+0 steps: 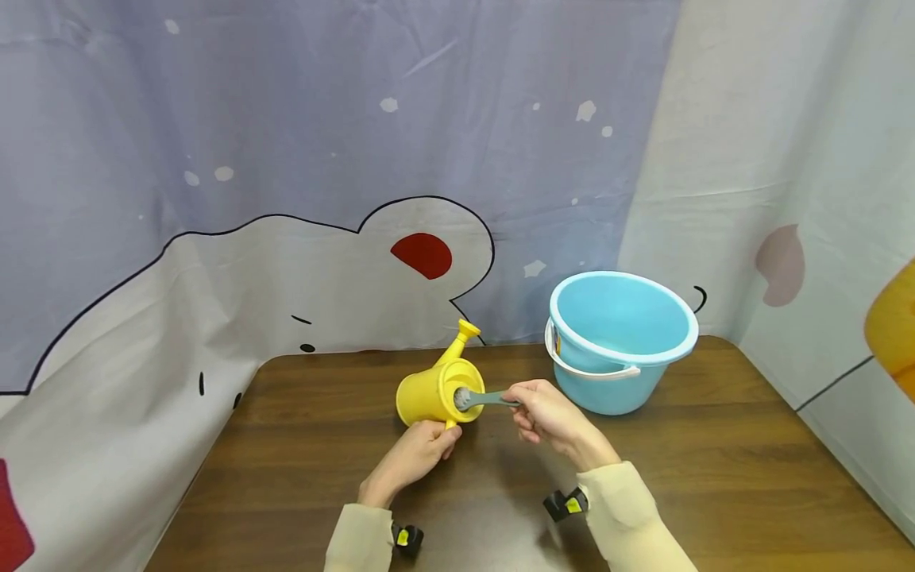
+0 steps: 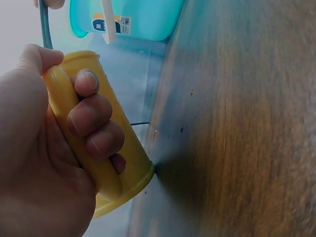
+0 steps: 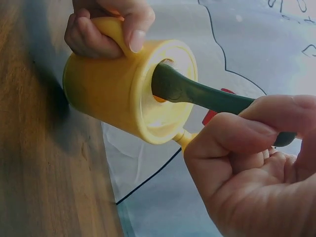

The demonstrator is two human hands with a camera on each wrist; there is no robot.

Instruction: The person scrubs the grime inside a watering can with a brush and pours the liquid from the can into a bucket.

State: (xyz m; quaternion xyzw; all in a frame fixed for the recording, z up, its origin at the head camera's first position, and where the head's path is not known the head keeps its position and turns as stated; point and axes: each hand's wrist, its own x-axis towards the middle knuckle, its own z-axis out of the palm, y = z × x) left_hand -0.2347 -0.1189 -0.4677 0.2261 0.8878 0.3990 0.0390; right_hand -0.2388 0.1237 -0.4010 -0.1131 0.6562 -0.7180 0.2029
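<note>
A yellow watering can (image 1: 420, 397) is tilted over the table, its mouth turned toward the right and its spout pointing up and back. My left hand (image 1: 420, 453) grips the can's handle (image 2: 60, 91), fingers curled round it. A small brush (image 3: 207, 96) with a dark green handle is pinched between thumb and fingers of my right hand (image 1: 554, 417). Pale bristles (image 1: 462, 397) show at the can's mouth in the head view. The right wrist view has the brush head at the opening in the can's top, its bristles hidden there.
A light blue bucket (image 1: 608, 389) with a white handle (image 1: 596, 373) stands at the back right of the brown wooden table (image 1: 300, 461). Behind the table hangs a printed cloth (image 1: 300, 119), with another stretch of it along the right side.
</note>
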